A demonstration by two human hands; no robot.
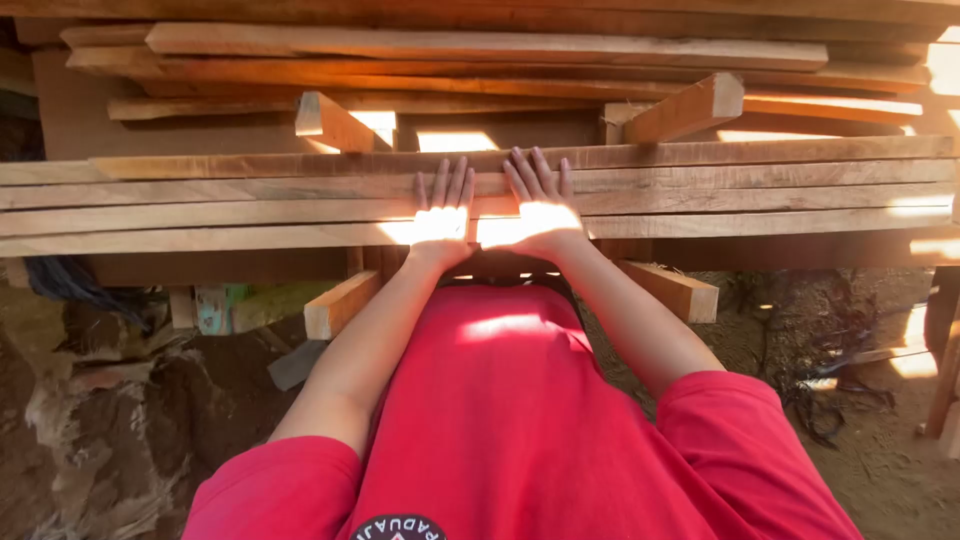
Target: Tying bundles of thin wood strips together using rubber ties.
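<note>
On stacked planks (250, 205): my left hand (443, 215) and right hand (540, 212), both flat, fingers spread, grasping nothing; no plank lifted yet.

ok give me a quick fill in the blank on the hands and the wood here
1. Both hands lie flat, palms down, on a row of long wooden ____.
2. The left hand and the right hand rest ____ by side on the planks.
3. The person's shirt is ____.
4. Under the planks, the short cross pieces that stick out toward the person are made of ____.

Missing words: planks; side; red; wood
</note>
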